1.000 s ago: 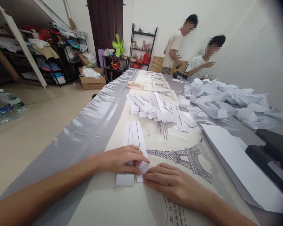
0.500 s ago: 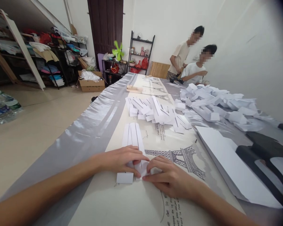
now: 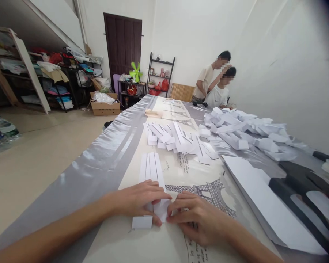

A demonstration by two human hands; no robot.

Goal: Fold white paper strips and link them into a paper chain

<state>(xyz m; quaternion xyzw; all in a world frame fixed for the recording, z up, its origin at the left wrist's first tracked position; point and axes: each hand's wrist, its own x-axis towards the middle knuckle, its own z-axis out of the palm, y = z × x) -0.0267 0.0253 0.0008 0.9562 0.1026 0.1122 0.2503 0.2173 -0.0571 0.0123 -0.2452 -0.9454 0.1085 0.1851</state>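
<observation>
One slit white paper (image 3: 152, 166) lies just left of the printed tower (image 3: 208, 191) — the left hand (image 3: 140, 199) rests across it, thumb spread from the fingers, while the right hand (image 3: 204, 221), at the tower's near side, has thumb and forefinger close at the paper's edge, though whether they pinch it I cannot tell. Beyond the tower are one pile of slit papers (image 3: 178, 138), too overlapped to count, and one heap of folded paper (image 3: 242, 126); nearer than the tower, the handwriting (image 3: 194, 252) is too broken to read.
</observation>
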